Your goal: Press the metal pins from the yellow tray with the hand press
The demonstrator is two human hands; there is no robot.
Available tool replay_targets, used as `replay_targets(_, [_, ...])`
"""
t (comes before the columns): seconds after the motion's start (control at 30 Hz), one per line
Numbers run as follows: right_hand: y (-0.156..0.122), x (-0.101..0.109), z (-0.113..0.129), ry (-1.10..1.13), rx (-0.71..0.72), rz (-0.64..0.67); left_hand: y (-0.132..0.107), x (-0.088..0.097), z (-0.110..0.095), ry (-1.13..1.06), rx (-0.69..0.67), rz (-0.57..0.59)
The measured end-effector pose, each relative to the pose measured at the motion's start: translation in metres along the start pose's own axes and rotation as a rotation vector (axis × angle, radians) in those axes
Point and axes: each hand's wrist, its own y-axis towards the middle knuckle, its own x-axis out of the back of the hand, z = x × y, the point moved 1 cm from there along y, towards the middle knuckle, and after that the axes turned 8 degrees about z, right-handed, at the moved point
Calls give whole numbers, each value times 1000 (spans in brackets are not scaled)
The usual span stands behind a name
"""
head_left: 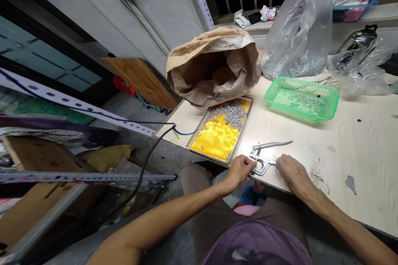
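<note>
A small metal lever press tool (pixel 264 158) sits at the near edge of the pale table (pixel 357 145), its long handle raised and pointing right. My left hand (pixel 241 169) is curled at the tool's left end, fingertips pinched at its jaws on something too small to make out. My right hand (pixel 290 169) rests just right of the tool, fingers bent down on the table by its base. A shallow tray (pixel 219 140) lined with yellow cloth, with several small silver metal pieces (pixel 228 112) at its far end, lies to the left of the tool.
A green plastic basket (pixel 301 99) with a few metal pieces stands further back. An open brown paper sack (pixel 214 66) lies behind the tray. Clear plastic bags (pixel 298 29) of metal parts stand at the back right. A black and blue cable (pixel 161 136) hangs off the table's left edge.
</note>
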Motion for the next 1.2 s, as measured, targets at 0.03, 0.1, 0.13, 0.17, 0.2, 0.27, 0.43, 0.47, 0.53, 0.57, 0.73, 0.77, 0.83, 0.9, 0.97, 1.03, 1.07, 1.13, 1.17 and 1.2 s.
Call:
replay_targets(0.03, [0,0,0,2,2,-2,0,0,1,18,-12,0])
replay_targets(0.1, [-1,1,1,4,10,2,-2,0,3,55,-22,13])
replay_targets(0.13, [-1,1,2,1,11,7,-2,0,3,78,-32,15])
replay_targets(0.17, [-1,2,2,-5,11,13,-3,1,3,106,-46,11])
replay_targets(0.2, [-1,2,3,-16,9,17,-3,1,4,135,-62,9])
replay_targets(0.27, [-2,2,4,-39,3,22,-2,3,4,172,-80,33])
replay_targets(0.43, [-3,2,5,-69,7,21,0,5,3,69,31,144])
replay_targets(0.47, [-3,3,5,-75,8,23,0,6,1,52,56,147])
replay_targets(0.53, [-3,3,5,-90,11,26,-1,6,-3,50,107,144])
replay_targets(0.57, [-3,2,5,-99,11,25,-2,7,-5,60,135,141])
replay_targets(0.73, [-4,1,4,-113,15,19,-6,7,-16,98,203,137])
replay_targets(0.77, [-3,1,4,-111,12,26,-6,7,-18,100,200,132])
replay_targets(0.83, [-3,2,4,-99,6,50,-7,8,-19,101,197,129])
replay_targets(0.9, [-2,3,3,-77,8,73,-6,9,-19,99,202,140])
replay_targets(0.97, [-1,3,2,-64,15,84,-4,10,-18,101,195,161])
replay_targets(1.03, [-1,2,1,-74,23,78,-1,11,-16,114,176,176])
replay_targets(1.07, [-2,1,1,-87,26,68,0,11,-15,125,165,177])
replay_targets(1.13, [-3,-1,1,-115,36,41,3,11,-12,145,153,168])
replay_targets(1.17, [-4,-1,2,-127,41,27,4,10,-10,152,149,162])
replay_targets(1.2, [-4,-2,2,-134,44,14,5,9,-8,153,144,160])
